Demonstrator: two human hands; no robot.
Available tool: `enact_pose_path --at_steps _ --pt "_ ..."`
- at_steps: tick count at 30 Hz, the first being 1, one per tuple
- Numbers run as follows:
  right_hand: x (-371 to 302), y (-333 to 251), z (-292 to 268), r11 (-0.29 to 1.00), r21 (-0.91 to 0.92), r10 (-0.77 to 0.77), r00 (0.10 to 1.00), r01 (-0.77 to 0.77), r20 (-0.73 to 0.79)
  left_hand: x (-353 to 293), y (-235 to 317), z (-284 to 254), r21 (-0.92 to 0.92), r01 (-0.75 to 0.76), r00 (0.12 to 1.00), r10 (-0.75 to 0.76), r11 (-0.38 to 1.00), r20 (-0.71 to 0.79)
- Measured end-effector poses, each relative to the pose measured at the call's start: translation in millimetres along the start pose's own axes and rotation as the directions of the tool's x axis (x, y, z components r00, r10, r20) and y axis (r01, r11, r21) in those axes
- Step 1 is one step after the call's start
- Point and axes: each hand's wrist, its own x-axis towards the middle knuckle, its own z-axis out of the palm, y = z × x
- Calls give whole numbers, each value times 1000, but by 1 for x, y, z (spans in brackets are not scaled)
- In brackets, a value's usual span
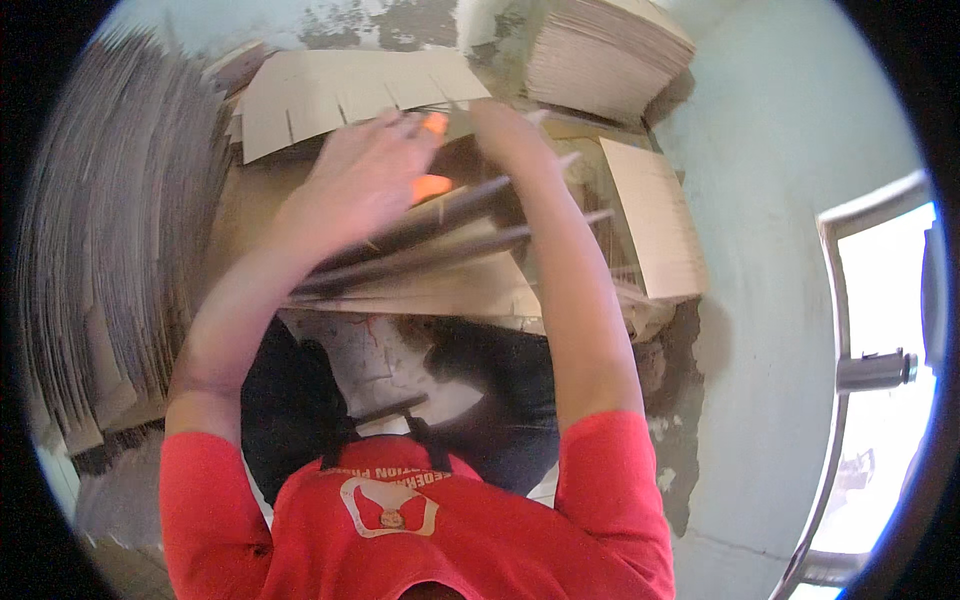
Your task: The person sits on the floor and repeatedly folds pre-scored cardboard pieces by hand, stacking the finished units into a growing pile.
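My left hand (375, 165) is above the work pile, just in front of a pale slotted cardboard sheet (350, 85). Orange covers sit on its thumb and one finger, which are spread apart with nothing seen between them. My right hand (508, 138) is beside it, at the right end of that sheet. Motion blurs its fingers, so I cannot make out whether they grip anything. Below both hands lie crossed cardboard strips (430, 250), dark and blurred along their edges, over a flat cardboard piece (470, 285).
A tall stack of grey-brown cardboard strips (120, 230) fills the left side. Another cardboard stack (605, 60) stands at the back right. A slotted sheet (650, 220) leans at the right, near a pale blue wall (770, 250) with a bright window (885, 300).
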Motion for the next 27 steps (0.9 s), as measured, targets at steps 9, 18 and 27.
enact_pose_path --at_steps 9,18,27 --pt "-62 60 15 907 367 345 867 -209 -359 -21 -160 41 82 398 909 -405 914 97" --pt "-241 199 -7 713 -292 683 725 -638 83 -3 -249 126 444 273 763 -474 853 441" --pt "-261 246 -26 761 -18 640 747 -648 179 -5 -250 106 477 296 812 -481 828 330"
